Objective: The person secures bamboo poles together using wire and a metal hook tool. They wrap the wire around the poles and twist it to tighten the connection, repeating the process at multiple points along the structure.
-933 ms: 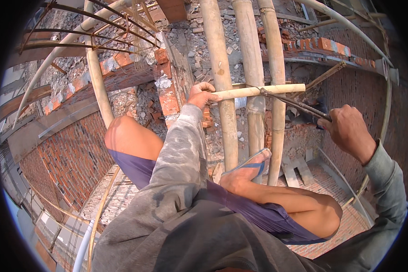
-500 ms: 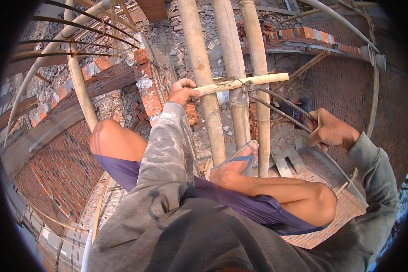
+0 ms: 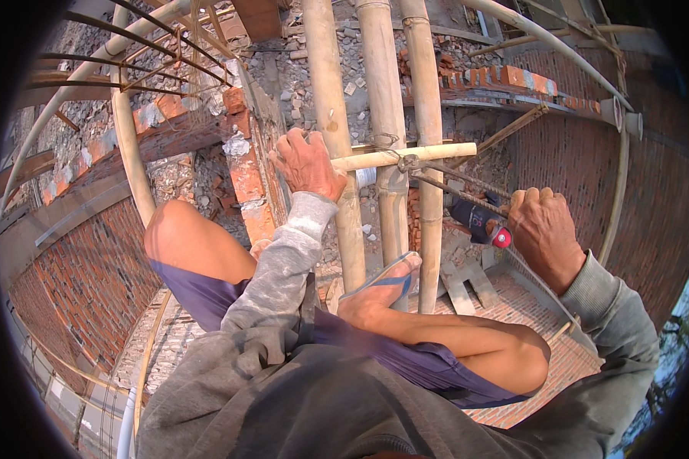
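My left hand (image 3: 308, 164) is closed at the left end of a short bamboo crosspiece (image 3: 444, 152), its fingers bent and their tips hidden. The crosspiece lies across three long bamboo poles (image 3: 380, 84). Thin wire (image 3: 388, 144) loops round the crosspiece and the middle pole. My right hand (image 3: 545, 233) grips the long handles of metal pincers (image 3: 467, 183). Their jaws meet the wire at the crosspiece, just right of the middle pole. One of my feet, in a flip-flop (image 3: 390, 279), rests against the poles below the crosspiece.
To my left stands a broken brick wall end (image 3: 245, 164). Rusty rebar (image 3: 122, 60) juts in at upper left. Rubble (image 3: 283, 84) and a floor lie far below. A person in dark clothing (image 3: 471, 218) with a round red item is beneath my right hand. Brick walls (image 3: 582, 164) flank the drop.
My left hand has turned back-up and shifted upward over the crosspiece's end. My right hand has rotated with the pincer handles and sits slightly lower in view. The view has shifted a little.
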The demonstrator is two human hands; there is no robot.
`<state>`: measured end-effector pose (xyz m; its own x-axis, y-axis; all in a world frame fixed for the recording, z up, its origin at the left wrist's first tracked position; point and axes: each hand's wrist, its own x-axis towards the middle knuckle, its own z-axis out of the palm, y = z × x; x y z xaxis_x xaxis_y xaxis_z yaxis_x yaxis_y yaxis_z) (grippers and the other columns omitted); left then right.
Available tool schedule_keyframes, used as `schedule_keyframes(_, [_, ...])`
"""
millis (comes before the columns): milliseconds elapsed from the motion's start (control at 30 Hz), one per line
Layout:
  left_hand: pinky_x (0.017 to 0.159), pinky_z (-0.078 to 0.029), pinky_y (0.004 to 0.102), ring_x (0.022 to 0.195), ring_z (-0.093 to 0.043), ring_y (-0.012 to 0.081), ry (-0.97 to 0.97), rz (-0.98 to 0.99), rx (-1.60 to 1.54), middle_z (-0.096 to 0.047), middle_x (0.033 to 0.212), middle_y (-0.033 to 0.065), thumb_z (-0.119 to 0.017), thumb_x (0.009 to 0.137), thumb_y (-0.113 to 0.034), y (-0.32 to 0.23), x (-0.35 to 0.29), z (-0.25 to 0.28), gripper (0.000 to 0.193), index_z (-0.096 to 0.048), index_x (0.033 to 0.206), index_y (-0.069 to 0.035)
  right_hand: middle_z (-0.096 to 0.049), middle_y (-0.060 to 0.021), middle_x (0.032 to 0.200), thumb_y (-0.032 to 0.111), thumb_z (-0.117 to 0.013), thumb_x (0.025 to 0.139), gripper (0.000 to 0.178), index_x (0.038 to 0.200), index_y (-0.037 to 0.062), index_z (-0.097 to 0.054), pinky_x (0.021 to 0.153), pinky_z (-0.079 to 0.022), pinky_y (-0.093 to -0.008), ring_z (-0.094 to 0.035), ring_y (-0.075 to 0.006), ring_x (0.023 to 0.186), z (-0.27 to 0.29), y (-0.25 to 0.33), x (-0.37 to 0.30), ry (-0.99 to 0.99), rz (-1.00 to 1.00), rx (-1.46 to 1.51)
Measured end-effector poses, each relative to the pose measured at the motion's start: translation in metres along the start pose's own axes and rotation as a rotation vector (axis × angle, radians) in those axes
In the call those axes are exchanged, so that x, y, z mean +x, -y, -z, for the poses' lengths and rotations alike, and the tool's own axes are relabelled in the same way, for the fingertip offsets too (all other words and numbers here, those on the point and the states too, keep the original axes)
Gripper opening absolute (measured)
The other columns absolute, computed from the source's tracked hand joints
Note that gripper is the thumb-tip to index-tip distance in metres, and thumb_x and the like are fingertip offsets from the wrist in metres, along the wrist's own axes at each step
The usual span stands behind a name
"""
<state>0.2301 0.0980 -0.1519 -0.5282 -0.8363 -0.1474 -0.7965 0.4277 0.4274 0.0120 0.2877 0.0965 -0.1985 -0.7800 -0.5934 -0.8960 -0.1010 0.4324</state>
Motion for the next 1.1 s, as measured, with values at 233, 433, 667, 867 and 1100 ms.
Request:
schedule_keyframes(233, [0.115, -0.046, 0.0463, 0.135, -0.057, 0.0402, 0.401, -0.150, -0.916, -0.061, 0.144, 0.0223, -0.074, 0.088, -0.003, -0.067, -0.010, -0.042, 0.041, -0.067, 0.128, -0.001, -0.058, -0.0027, 0.077, 0.013, -0.069, 0.089, 0.009, 0.084, 0.0063, -0.067, 0.065, -0.045, -0.0377, -0.058, -0.0189, 0.074, 0.010, 0.002, 0.006, -0.065, -0.002, -0.161])
schedule_keyframes(433, [0.092, -0.059, 0.0377, 0.098, -0.078, 0.0289, 0.218, -0.199, -1.024, -0.080, 0.106, 0.0169, -0.073, 0.092, -0.006, -0.049, -0.010, -0.053, 0.024, -0.078, 0.114, 0.001, -0.064, -0.0076, 0.101, 0.015, -0.069, 0.090, 0.042, 0.130, 0.0010, -0.070, 0.089, -0.052, -0.0416, -0.063, -0.0250, 0.096, -0.002, -0.022, 0.022, -0.126, -0.071, -0.179])
schedule_keyframes(667, [0.096, -0.056, 0.0379, 0.105, -0.073, 0.0258, 0.366, -0.149, -1.233, -0.079, 0.105, 0.0134, -0.082, 0.088, -0.013, -0.024, -0.015, -0.054, 0.019, -0.082, 0.103, -0.001, -0.059, -0.0078, 0.117, 0.016, -0.065, 0.093, 0.048, 0.141, 0.0069, -0.066, 0.099, -0.050, -0.0396, -0.055, -0.0260, 0.118, 0.007, -0.030, 0.039, -0.431, -0.036, -0.330])
schedule_keyframes(867, [0.110, -0.049, 0.0415, 0.113, -0.068, 0.0296, 0.437, -0.164, -1.206, -0.076, 0.121, 0.0135, -0.086, 0.084, -0.013, -0.031, -0.015, -0.045, 0.043, -0.079, 0.127, -0.007, -0.066, -0.0061, 0.093, 0.015, -0.068, 0.092, 0.014, 0.103, 0.0068, -0.072, 0.078, -0.056, -0.0395, -0.068, -0.0242, 0.100, 0.012, -0.036, 0.041, -0.173, 0.012, -0.257])
schedule_keyframes(1100, [0.129, -0.032, 0.0466, 0.147, -0.044, 0.0357, 0.455, -0.384, -0.926, -0.054, 0.157, 0.0162, -0.091, 0.073, -0.010, -0.051, -0.005, -0.038, 0.114, -0.033, 0.170, -0.010, -0.066, -0.0207, 0.072, 0.023, -0.078, 0.095, 0.030, 0.083, 0.0009, -0.062, 0.063, -0.054, -0.0518, -0.070, -0.0414, 0.069, 0.016, -0.033, 0.026, 0.198, -0.007, 0.398])
